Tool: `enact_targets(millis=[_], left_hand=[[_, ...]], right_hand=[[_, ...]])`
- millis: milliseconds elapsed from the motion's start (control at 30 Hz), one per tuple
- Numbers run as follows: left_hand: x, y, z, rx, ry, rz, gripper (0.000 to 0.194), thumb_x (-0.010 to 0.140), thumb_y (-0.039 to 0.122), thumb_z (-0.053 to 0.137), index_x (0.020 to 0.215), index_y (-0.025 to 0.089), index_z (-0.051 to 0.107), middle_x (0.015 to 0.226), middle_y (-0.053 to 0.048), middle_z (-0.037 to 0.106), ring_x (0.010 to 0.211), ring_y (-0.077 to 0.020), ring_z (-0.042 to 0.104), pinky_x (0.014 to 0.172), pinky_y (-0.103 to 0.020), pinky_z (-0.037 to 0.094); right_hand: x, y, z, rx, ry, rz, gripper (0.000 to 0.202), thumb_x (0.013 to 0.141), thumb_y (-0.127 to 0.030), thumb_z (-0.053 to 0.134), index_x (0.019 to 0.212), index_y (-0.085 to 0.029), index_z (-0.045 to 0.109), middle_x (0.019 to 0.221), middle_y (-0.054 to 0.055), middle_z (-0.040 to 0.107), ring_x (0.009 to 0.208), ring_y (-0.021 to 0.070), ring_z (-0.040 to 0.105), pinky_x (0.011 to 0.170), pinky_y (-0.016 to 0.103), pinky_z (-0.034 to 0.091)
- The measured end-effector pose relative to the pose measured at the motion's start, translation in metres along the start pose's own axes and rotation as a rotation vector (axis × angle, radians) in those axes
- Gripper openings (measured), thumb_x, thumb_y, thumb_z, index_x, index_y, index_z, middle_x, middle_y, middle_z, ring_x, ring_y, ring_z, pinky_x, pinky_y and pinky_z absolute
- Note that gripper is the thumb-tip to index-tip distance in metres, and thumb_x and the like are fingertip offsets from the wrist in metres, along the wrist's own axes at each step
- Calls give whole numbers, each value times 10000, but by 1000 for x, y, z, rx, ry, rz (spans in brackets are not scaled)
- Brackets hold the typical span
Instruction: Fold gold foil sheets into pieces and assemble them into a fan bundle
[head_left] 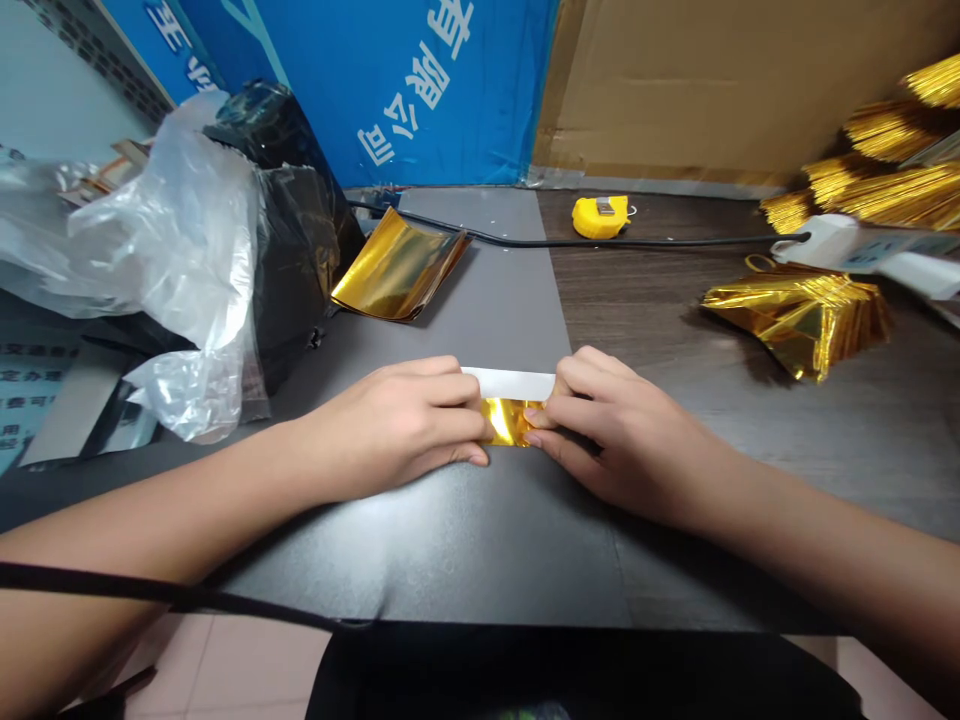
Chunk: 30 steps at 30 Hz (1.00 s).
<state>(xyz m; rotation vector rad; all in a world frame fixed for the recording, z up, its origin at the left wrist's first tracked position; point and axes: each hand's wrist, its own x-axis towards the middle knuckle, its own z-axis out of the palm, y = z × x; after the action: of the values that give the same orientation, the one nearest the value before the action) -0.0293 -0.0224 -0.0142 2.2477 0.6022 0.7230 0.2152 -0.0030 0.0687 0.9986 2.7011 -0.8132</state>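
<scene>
On the desk, gold foil under two hands

Near the front edge of the desk (pixel 360 560), the foil (pixel 501 422) lies low between the hands. Fingers of the left hand (pixel 405 420) are together, clamped on its left end, though the grip beneath is hidden. On the right hand (pixel 630 430), thumb and fingertip are closed on the right end. The foil is probably very light, thin and slippery, soft enough to crease or tear if tugged, yet apt to spring open when let go. Both ends, taken lightly between thumb and forefinger, seem the best hold, keeping the middle flat. What shows is a short, mirror-bright gold band, wrinkled toward the right, with a pale strip (pixel 510 384) along its far side; whether that strip is the same sheet's back, I cannot tell.
</scene>
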Motion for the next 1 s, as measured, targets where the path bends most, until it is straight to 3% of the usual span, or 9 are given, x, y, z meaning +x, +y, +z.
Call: enact_targets(millis=[167,267,367,667,833,1000], left_hand=[[3,0,-4,113,-25,54,252,1031,281,513,955,186,735,852,-37,646,761,-147,517,703,-291,422],[3,1,-6,231,-20,90,256,1034,255,498,940,197,728,827,-28,650,729,-146,513,659,-299,406],[3,4,-9,354,-33,154,249,1033,217,479,956,188,714,821,-27,651,707,-151,523,614,-307,398],[7,18,-15,520,-86,229,195,1017,155,459,1045,185,649,809,-27,644,685,-134,587,571,-266,449],[5,11,-16,451,-85,231,196,1013,152,468,1028,185,661,800,-31,634,685,-147,576,583,-276,435],[2,-3,-16,133,-143,126,290,1045,361,476,1059,181,703,936,-74,656,823,-153,575,733,-277,456]], right_hand=[[1,0,0,-7,-1,-16,260,973,-167,546,725,-136,621,798,67,508,778,188,431,685,329,348],[2,0,-2,-21,-15,-5,256,969,-233,587,738,-142,648,795,67,520,780,193,433,676,332,337],[2,0,-5,-52,-39,11,252,969,-303,612,774,-156,677,802,68,538,790,200,437,675,336,325],[5,-2,-5,-97,-22,-21,305,992,-306,564,753,-153,674,781,68,554,763,191,428,693,345,311],[6,-2,-1,-99,43,-19,258,976,-288,609,762,-159,673,809,61,597,831,213,483,759,378,314],[7,-4,4,62,-7,-113,227,1014,-165,491,1015,-128,715,948,102,611,881,202,521,770,321,438]])
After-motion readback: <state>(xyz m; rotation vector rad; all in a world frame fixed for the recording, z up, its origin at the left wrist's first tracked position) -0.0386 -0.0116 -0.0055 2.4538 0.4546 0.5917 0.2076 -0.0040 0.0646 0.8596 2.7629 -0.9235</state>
